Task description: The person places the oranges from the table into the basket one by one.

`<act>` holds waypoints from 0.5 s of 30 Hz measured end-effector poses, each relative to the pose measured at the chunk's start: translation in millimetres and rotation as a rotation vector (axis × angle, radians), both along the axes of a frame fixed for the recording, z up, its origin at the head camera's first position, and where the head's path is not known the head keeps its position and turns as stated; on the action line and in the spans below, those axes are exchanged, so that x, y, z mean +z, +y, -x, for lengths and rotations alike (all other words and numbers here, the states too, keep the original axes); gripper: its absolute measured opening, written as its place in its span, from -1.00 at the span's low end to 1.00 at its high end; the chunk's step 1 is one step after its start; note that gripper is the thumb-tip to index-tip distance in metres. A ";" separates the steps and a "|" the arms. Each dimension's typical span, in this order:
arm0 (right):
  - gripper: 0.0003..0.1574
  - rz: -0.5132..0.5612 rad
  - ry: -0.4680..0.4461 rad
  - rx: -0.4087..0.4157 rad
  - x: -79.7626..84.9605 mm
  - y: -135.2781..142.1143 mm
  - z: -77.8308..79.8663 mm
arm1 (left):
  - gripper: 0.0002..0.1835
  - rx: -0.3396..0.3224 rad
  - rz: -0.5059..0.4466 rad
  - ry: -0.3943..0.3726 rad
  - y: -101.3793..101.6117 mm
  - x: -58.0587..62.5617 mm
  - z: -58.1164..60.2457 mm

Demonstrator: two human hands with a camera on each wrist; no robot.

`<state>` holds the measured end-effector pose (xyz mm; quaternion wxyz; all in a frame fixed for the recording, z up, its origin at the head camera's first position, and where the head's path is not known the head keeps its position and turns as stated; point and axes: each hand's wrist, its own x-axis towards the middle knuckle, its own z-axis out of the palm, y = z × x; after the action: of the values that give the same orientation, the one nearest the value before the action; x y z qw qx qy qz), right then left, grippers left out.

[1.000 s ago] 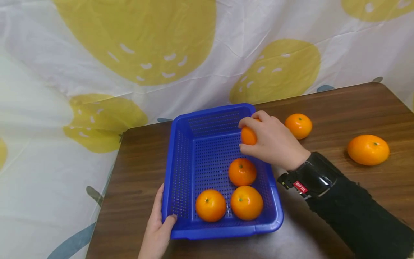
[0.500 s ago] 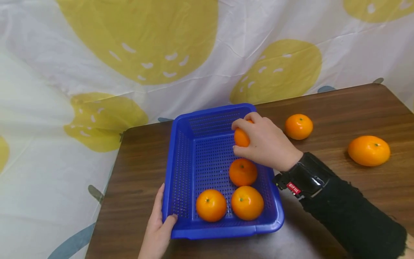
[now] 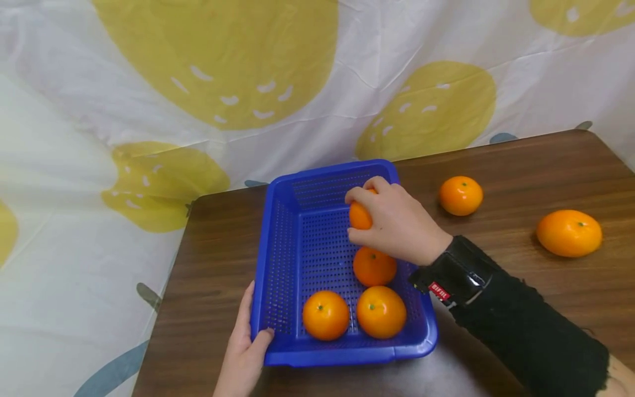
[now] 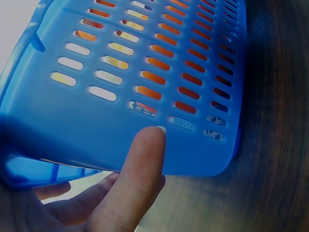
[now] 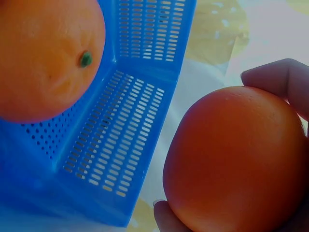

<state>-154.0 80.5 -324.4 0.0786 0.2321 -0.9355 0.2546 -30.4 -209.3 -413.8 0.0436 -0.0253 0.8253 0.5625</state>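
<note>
My right hand [image 3: 399, 223] grips an orange [image 3: 359, 216] above the right part of the blue plastic basket [image 3: 337, 357]. In the right wrist view this held orange [image 5: 231, 159] sits between thumb and fingers, apart from the basket's wall. Three other oranges lie inside the basket: one [image 3: 374, 268] just below my right hand, and two near the front, a left one [image 3: 326, 315] and a right one [image 3: 381, 312]. My left hand [image 3: 240, 353] holds the basket's front left corner. In the left wrist view its thumb [image 4: 142, 169] presses on the slotted wall.
Two more oranges are on the brown wooden table [image 3: 213, 248] right of the basket, a nearer-in one [image 3: 461, 196] and a far right one [image 3: 569, 233]. Behind the table hangs a white cloth [image 3: 278, 143] with yellow fruit prints.
My right hand has carried the orange leftward and slightly toward the front, from near the basket's right rim to further over its inside. The left hand and basket stay put.
</note>
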 end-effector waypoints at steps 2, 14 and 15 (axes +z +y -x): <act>-0.43 -0.002 -0.006 0.006 -0.3 -2.2 0.1 | -0.12 0.001 -0.005 -0.005 -0.1 -0.2 -0.2; -0.43 -0.027 0.003 0.021 -7.3 -12.8 1.9 | -0.12 0.008 -0.002 0.002 1.0 -0.2 -1.2; -0.44 -0.029 0.004 0.024 -7.8 -13.7 1.9 | -0.12 0.007 -0.004 0.001 1.2 -0.3 -1.2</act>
<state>-155.9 66.8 -332.3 0.0743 0.2448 -0.9361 0.2415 -29.2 -208.1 -414.1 0.0414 -0.0281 0.8241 0.5642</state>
